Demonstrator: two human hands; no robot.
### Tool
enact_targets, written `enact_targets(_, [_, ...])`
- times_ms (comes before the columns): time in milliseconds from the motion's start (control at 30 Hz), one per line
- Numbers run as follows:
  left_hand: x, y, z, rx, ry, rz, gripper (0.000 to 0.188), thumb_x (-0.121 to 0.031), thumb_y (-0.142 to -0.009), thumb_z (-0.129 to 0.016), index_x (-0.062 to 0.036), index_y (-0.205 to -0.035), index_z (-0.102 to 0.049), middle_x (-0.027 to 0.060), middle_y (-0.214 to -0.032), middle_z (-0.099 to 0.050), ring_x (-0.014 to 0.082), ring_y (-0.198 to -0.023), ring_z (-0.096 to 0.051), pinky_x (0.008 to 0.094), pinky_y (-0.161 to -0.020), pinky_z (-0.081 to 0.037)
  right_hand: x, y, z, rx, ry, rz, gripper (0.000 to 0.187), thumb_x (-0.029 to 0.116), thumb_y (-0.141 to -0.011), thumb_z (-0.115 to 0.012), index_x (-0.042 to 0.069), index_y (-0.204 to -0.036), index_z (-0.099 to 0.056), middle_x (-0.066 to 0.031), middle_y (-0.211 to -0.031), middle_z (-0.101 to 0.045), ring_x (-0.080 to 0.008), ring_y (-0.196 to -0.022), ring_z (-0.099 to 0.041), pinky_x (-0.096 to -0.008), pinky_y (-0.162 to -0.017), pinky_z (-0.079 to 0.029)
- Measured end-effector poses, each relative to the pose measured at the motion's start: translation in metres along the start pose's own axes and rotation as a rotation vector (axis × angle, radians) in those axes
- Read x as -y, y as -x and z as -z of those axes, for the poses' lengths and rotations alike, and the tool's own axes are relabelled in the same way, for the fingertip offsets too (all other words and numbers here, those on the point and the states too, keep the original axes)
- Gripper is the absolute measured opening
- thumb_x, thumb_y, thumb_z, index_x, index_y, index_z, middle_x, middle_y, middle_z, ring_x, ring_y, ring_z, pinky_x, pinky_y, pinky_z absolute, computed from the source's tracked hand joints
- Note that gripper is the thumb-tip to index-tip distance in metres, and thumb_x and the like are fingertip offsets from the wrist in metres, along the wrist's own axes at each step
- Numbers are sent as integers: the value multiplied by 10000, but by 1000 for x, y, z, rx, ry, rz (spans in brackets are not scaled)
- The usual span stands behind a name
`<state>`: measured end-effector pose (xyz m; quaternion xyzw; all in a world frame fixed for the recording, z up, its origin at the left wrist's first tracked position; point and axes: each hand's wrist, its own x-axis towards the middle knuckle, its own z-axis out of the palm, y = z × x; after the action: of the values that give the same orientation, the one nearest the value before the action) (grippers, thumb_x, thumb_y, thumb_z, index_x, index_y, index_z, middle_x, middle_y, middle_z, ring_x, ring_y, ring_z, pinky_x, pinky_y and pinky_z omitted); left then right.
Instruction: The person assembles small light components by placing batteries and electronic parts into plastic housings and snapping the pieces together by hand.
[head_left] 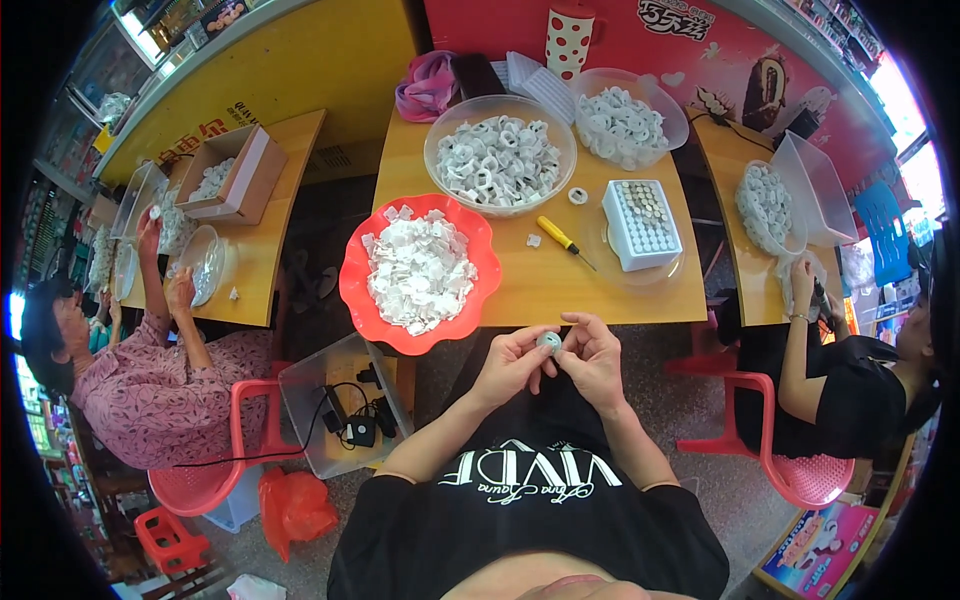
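Just off the table's near edge, above my lap, both my hands pinch a small round pale-green and white plastic part [549,342]. My left hand [515,367] has its fingers closed on the part's left side. From the other side my right hand [593,362] grips it with thumb and fingers. On the table ahead lies a yellow-and-black screwdriver [560,235]. Beside it are a loose white ring-shaped part [577,196] and a small flat white piece [533,240]. A red scalloped bowl [352,285] heaped with flat white pieces stands to the left of my hands.
Clear bowls [430,160] [678,115] of white ring parts stand farther back. A white foam tray [640,260] holds rows of small round pieces. A polka-dot cup [570,40] stands behind. Co-workers [190,400] [850,360] sit at side tables. A clear bin [310,400] stands lower left.
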<state>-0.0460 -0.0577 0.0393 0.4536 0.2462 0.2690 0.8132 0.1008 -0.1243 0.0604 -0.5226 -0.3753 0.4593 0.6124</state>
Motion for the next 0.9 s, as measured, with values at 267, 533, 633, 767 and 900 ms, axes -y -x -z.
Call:
enact_targets(267, [8, -1, -4, -60, -177, -121, 305, -52, -954, -537, -7, -1252, -576, 52, -749, -649, 55, -572, -577, 175, -438, -447, -1, 1, -3, -65, 145, 39, 386, -97, -785, -606, 13, -1141, -508, -8, -689, -557, -33, -576, -515, -178, -500, -376])
enact_targets(533, [-2, -3, 0, -28, -110, -76, 320, -62, -956, -537, -3, -1271, -553, 54, -746, -649, 56, -562, -573, 183, -453, -450, -5, -7, -4, -36, 186, 66, 307, -85, -788, -611, 6, -1073, -542, 0, -673, -561, -35, -559, -531, -187, -489, -395])
enact_targets(633, [-2, 2, -11, -128, -344, -193, 275, -37, -932, -561, 28, -1197, -524, 79, -783, -668, 63, -601, -591, 219, -469, -460, -4, -6, -6, -45, 231, 110, 265, -76, -779, -623, -1, -1026, -563, -14, -675, -577, -46, -567, -559, -198, -501, -428])
enact_targets(767, [12, 5, -14, -269, -593, -506, 232, 37, -874, -604, 8, -1050, -456, 148, -789, -672, 183, -623, -661, 292, -522, -498, 10, 0, -16, -85, 400, 260, 176, -71, -754, -633, -9, -914, -596, -48, -700, -605, -85, -581, -598, -223, -527, -476])
enact_targets(900, [12, 6, -13, -253, -771, -715, 256, 85, -831, -620, 11, -1010, -452, 173, -750, -644, 289, -635, -679, 326, -534, -507, 13, 1, -17, -104, 433, 367, 153, -88, -735, -620, -9, -865, -602, -66, -714, -608, -119, -580, -606, -240, -530, -486])
